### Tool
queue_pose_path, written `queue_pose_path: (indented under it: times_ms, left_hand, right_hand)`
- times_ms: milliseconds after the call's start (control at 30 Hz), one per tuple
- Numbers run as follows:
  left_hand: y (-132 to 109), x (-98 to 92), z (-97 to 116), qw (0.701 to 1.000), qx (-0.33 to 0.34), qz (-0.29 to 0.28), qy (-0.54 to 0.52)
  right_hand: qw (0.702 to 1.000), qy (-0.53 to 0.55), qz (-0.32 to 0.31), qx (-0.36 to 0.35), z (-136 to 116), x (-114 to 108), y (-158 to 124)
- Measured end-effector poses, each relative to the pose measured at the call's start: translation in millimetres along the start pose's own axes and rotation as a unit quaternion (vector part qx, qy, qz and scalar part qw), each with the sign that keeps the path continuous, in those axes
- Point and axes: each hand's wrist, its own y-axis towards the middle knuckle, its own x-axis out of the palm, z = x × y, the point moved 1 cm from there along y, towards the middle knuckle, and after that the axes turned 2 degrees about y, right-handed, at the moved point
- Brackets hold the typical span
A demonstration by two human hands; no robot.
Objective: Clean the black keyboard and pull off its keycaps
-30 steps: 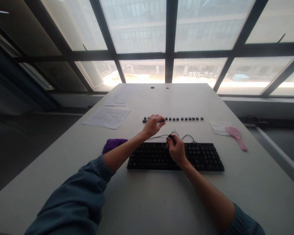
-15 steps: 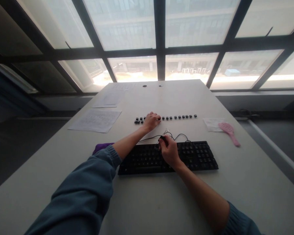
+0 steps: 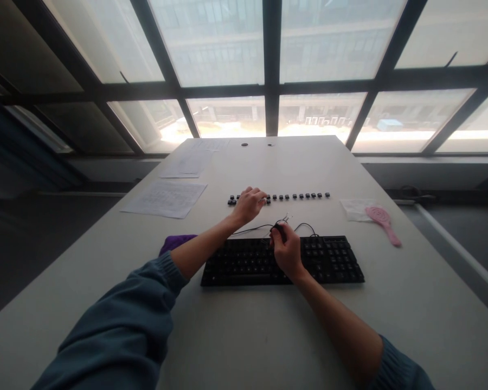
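Observation:
My left hand (image 3: 249, 206) reaches over a row of small black keycaps (image 3: 287, 197) on the white table. Its fingers are bent and slightly apart, with a light gap between finger and thumb. One black keycap (image 3: 268, 202) sits right at the fingertips, below the main row; whether they touch it is hard to see. My right hand (image 3: 287, 252) is closed on a dark keycap puller (image 3: 280, 229) with thin wire ends, above the keyboard (image 3: 244, 262). That black keyboard lies flat in front of me, its middle partly covered by the right hand.
A purple cloth (image 3: 175, 242) lies at the keyboard's left end, and a black cable (image 3: 307, 224) loops behind it. Paper sheets (image 3: 168, 199) are on the left. To the right, a pink hairbrush (image 3: 382, 219) lies partly on a white packet (image 3: 353, 210). Windows stand beyond the table.
A keycap now shows on the table beside my left fingertips, where the fingers were around a dark piece. My right hand stays over the keyboard with the puller. The view has shifted slightly.

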Motion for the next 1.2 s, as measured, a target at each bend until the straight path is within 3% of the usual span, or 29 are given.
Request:
queue_pose_path:
  times_ms: [100,167,300,400,733,1200]
  left_hand:
    - [-28.9,-21.4,19.7,0.999,0.007,-0.001,-0.031]
    - [-53.6,-29.5,33.8,0.997,0.000,-0.002,-0.073]
    - [-102.2,-28.4,56.9,0.988,-0.042,-0.009,-0.149]
    - [-123.4,-21.0,67.7,0.979,-0.058,-0.005,-0.193]
    - [-132.1,-3.7,66.2,0.970,-0.061,0.000,-0.236]
    - [-126.3,-3.0,70.1,0.985,-0.068,-0.062,-0.144]
  right_hand:
    - [1.000,-0.002,0.030,-0.007,-0.6,-2.7,1.7]
    - [1.000,-0.016,0.015,-0.012,-0.9,-4.3,3.2]
    - [0.995,-0.079,-0.044,-0.044,-1.6,-5.6,4.1]
    - [0.988,-0.119,-0.069,-0.068,-1.6,-5.0,3.3]
    - [0.978,-0.161,-0.129,-0.037,5.1,-3.9,8.5]
    - [0.973,-0.149,-0.130,-0.123,2.3,-6.5,-3.3]
